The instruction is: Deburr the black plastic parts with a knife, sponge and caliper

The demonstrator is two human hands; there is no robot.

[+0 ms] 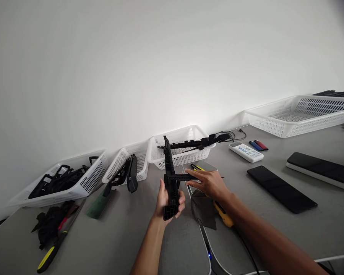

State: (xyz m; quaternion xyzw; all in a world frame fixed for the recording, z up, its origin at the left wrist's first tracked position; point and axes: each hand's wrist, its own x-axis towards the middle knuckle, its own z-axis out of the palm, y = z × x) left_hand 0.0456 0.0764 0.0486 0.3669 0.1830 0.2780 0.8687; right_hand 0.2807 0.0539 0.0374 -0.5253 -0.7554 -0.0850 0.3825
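My left hand is closed around the lower end of a long black plastic part that stands nearly upright above the grey table. My right hand reaches in from the right, its fingers pinching a short black crosspiece that sticks out sideways from the long part. Under my right wrist lie a yellow tool and a dark cloth.
White baskets line the wall: one with black parts, a small one, a middle one with a long black piece across it, a big one at right. Black flat panels, a white remote, and a yellow-handled tool lie about.
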